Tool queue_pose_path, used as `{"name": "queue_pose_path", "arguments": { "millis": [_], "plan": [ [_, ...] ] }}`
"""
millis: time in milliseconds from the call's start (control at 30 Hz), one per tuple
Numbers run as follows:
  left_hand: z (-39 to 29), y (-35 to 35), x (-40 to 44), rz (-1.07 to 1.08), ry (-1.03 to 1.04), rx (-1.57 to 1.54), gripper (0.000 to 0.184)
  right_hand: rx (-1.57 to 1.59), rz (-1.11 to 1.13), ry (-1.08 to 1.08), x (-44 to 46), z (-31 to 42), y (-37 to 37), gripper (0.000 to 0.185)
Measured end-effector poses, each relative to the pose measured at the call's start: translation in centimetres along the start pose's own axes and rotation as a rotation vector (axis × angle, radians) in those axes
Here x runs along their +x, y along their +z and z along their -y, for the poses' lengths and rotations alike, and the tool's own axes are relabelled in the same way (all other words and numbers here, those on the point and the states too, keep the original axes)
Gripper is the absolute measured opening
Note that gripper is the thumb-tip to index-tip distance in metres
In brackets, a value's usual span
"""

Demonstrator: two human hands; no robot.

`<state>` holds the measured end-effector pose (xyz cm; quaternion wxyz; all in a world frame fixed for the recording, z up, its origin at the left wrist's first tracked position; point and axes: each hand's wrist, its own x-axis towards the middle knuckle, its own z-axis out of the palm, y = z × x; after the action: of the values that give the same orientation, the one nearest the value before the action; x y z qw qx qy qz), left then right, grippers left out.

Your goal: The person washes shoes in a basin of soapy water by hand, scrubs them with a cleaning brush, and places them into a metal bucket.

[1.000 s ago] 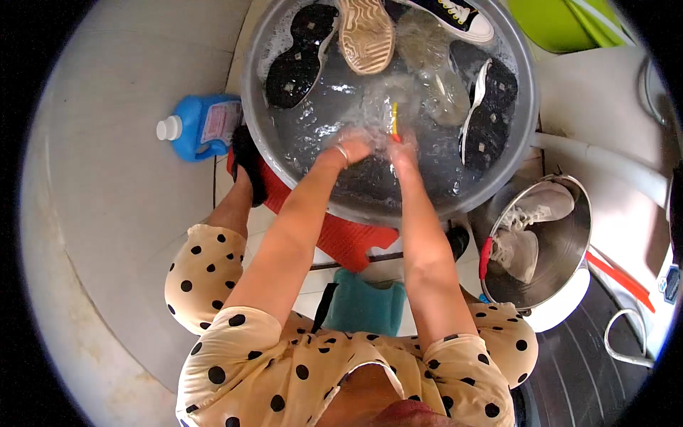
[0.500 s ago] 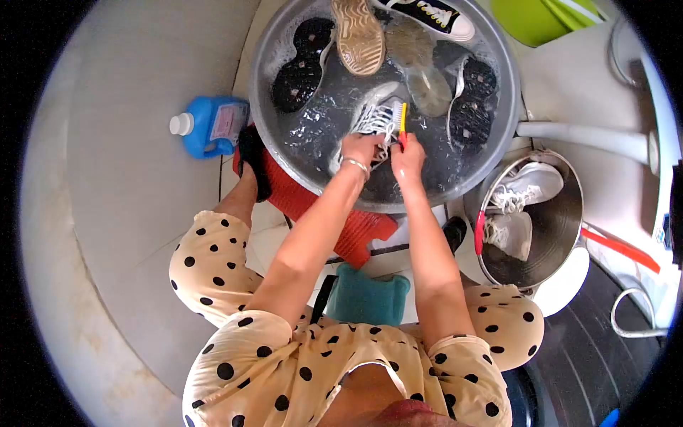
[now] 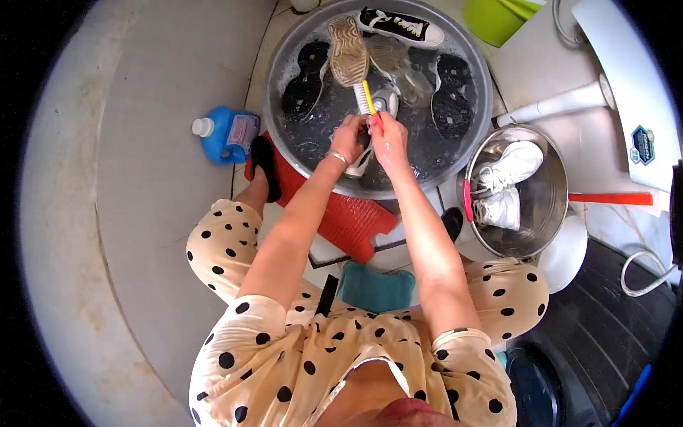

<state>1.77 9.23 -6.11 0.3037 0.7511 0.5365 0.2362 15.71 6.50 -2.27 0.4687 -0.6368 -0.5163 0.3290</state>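
Observation:
In the grey basin [image 3: 486, 107], a grey and white sneaker [image 3: 360, 165] is in the soapy water near the front, partly covered by my hands. My left hand [image 3: 348, 137] is closed on it, fingers curled at its middle. My right hand [image 3: 389, 142] grips a scrubbing brush [image 3: 368, 97] with a yellow and red handle; its white bristles face left, above the sneaker. Just beyond the brush lies a shoe with its tan sole [image 3: 348, 53] up. Around it are a black canvas shoe [image 3: 402, 27] and dark-soled shoes [image 3: 304, 82], [image 3: 454, 92] turned sole up.
A metal pot [image 3: 544, 220] with a pair of white sneakers [image 3: 514, 167] stands right of the basin. Left are a blue detergent bottle [image 3: 226, 135] and a red mat [image 3: 348, 226]. A white pipe [image 3: 551, 103] runs at the right. A teal stool [image 3: 376, 287] is below me.
The sneaker has been turned, so its laces no longer face up. The brush has swung to point up and left, and my hands have come closer together. The camera view has shifted.

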Motion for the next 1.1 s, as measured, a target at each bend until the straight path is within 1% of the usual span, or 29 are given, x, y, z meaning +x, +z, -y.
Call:
{"name": "queue_pose_path", "arguments": {
  "millis": [67,100,200,233,300,333,367,433,467,500,600,633,700,733,767,800,867,900,1000,1033,1100],
  "plan": [
    [0.5,-0.2,1.9,0.132,0.026,0.126,0.056,0.019,-0.089,0.071,0.5,-0.5,0.0,0.009],
    [1.0,-0.1,2.7,0.202,0.035,0.188,0.057,-0.084,-0.121,0.121,0.2,-1.0,-0.4,0.013],
    [3.0,0.3,4.9,0.224,0.197,0.408,0.052,-0.202,-0.11,0.144,-1.9,-3.7,-0.9,0.008],
    [2.8,0.2,5.6,0.293,0.186,0.535,0.053,-0.214,-0.053,0.186,-2.2,-4.8,-0.6,0.009],
    [2.7,-0.2,6.6,0.333,0.142,0.57,0.049,-0.231,0.06,0.277,-2.7,-7.3,0.5,0.012],
    [3.1,0.0,6.9,0.356,0.121,0.588,0.047,-0.15,0.104,0.267,-3.0,-8.3,1.5,0.017],
    [4.4,0.9,6.9,0.321,0.154,0.564,0.038,-0.161,0.106,0.173,-3.3,-9.1,2.9,0.019],
    [6.7,3.3,6.4,0.397,-0.006,0.569,0.036,-0.238,0.123,0.025,-3.3,-10.2,4.5,0.022],
    [7.7,4.3,5.8,0.435,-0.091,0.571,0.036,-0.28,0.18,0.083,-3.2,-10.7,4.7,0.022],
    [8.5,5.2,4.7,0.382,-0.171,0.487,0.035,-0.323,0.234,0.136,-2.9,-11.3,4.6,0.021],
    [7.6,7.1,3.3,0.223,-0.184,0.514,0.034,-0.52,0.445,0.288,-2.3,-14.2,3.5,0.023],
    [7.5,7.9,4.2,0.303,-0.168,0.54,0.034,-0.515,0.398,0.185,-3.8,-18.7,4.2,0.023],
    [6.2,8.9,5.4,0.398,-0.049,0.72,0.032,-0.534,0.414,0.136,-3.3,-21.6,4.4,0.022],
    [5.7,9.5,5.6,0.443,0.013,0.805,0.031,-0.56,0.49,0.202,-1.8,-18.7,2.4,0.022],
    [5.8,9.2,6.5,0.51,0.112,0.827,0.026,-0.586,0.571,0.28,-1.2,-15.9,0.7,0.021],
    [5.7,8.9,7.4,0.573,0.215,0.843,0.021,-0.602,0.429,0.314,-1.2,-14.1,0.0,0.02],
    [3.1,6.4,11.3,0.803,0.15,0.695,0.022,-0.62,0.14,0.36,-1.2,-11.4,-0.5,0.019],
    [3.4,6.0,12.3,0.695,0.275,0.69,0.022,-0.588,0.003,0.255,-1.8,-11.6,-0.4,0.017],
    [-2.3,0.2,14.2,0.75,0.257,0.761,0.016,-0.377,-0.063,0.166,-3.8,-6.1,-0.7,0.015],
    [-2.7,-0.9,14.2,0.692,0.294,0.723,0.015,-0.347,-0.054,0.098,-4.8,-4.0,-0.9,0.015],
    [-4.7,-2.9,14.2,0.683,0.303,0.744,0.016,-0.447,-0.001,0.123,-6.6,-1.8,-0.5,0.017]
  ]
}}
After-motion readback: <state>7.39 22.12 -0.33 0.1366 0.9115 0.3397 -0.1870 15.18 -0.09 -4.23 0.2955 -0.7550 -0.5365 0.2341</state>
